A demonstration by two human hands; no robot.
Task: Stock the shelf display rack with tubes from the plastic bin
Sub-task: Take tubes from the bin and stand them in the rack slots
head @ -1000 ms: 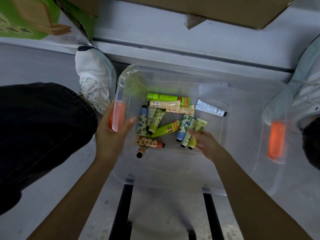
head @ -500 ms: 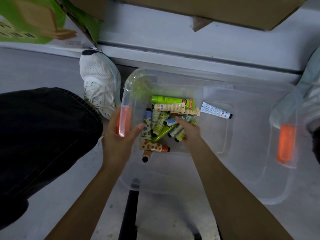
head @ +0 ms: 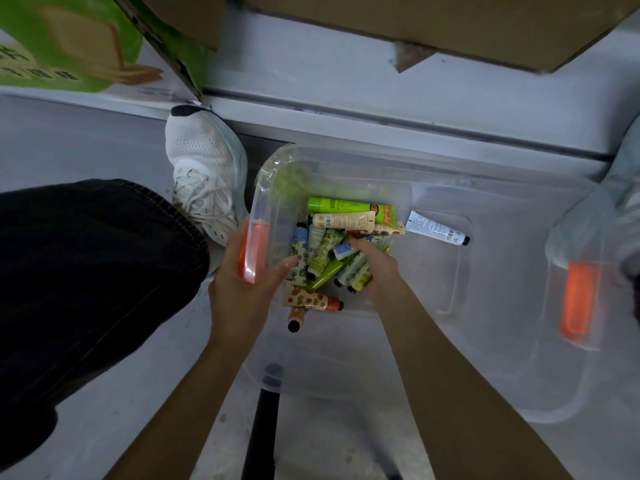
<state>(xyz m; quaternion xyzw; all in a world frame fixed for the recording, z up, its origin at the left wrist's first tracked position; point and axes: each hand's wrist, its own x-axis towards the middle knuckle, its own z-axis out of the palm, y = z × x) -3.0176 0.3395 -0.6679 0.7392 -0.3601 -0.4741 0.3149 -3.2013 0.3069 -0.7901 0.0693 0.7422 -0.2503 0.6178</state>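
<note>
Left hand grips clear bin rim; right hand clutches patterned tubes.

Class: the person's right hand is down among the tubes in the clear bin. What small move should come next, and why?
Probably lift the right hand up out of the plastic bin with the patterned tubes that its fingers have closed around. The left hand holds the bin's edge at the orange latch, steadying it.
</note>
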